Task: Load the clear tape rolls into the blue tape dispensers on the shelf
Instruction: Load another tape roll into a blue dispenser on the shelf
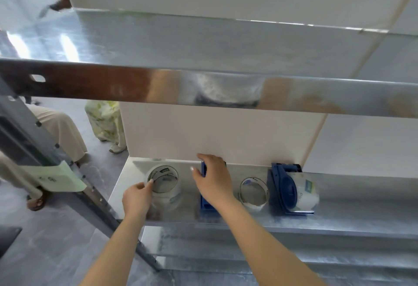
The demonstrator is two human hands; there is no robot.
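On the metal shelf (352,215) a clear tape roll (164,182) stands at the left; my left hand (136,198) pinches its near rim. My right hand (213,179) lies over a blue tape dispenser (204,205) in the middle, fingers curled over its top, hiding most of it. Right of it stands a second, thin clear tape roll (253,191), untouched. Farther right, a second blue dispenser (283,187) holds a clear tape roll (305,193).
A metal shelf beam (203,86) crosses overhead, close above the hands. A slanted grey upright (56,156) with a green label runs down the left. Two people stand on the floor behind the rack at the left. A white wall backs the shelf.
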